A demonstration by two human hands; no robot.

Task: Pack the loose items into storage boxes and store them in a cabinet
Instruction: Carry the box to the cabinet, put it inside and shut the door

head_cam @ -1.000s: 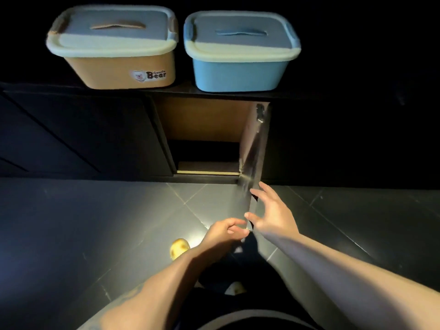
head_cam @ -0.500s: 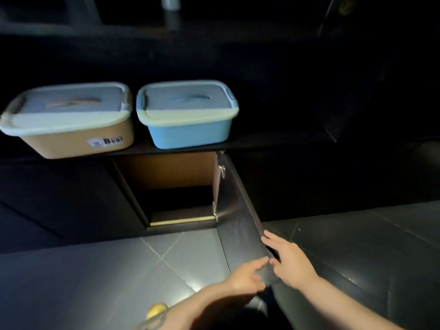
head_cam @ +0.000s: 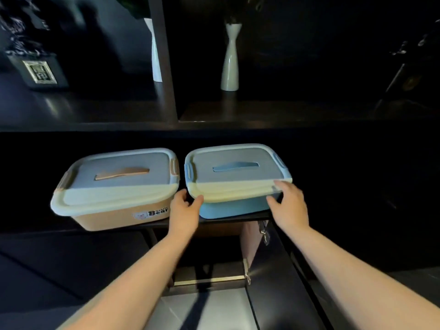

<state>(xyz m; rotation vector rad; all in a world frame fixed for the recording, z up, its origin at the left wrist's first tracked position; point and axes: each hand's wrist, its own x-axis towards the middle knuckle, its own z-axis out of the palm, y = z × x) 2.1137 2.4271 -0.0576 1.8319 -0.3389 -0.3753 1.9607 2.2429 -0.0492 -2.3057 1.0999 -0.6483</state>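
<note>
Two lidded storage boxes stand side by side on a dark ledge: an orange box [head_cam: 119,215] with a "Bear" label on the left and a blue box [head_cam: 235,206] on the right. My left hand [head_cam: 184,210] holds the blue box's front left corner, thumb on the lid rim. My right hand [head_cam: 289,206] holds its front right corner, fingers over the lid edge. Below the ledge the cabinet [head_cam: 214,256] stands open, its door [head_cam: 285,270] swung out to the right.
On the dark upper shelf [head_cam: 95,110] stand two white vases [head_cam: 229,60] and a framed object [head_cam: 40,72] at the left. Grey floor tiles [head_cam: 202,310] lie below the cabinet opening.
Both hands have left the cabinet door and risen to the blue box, taking hold of its two front corners. The view has tilted upward, showing the upper shelf.
</note>
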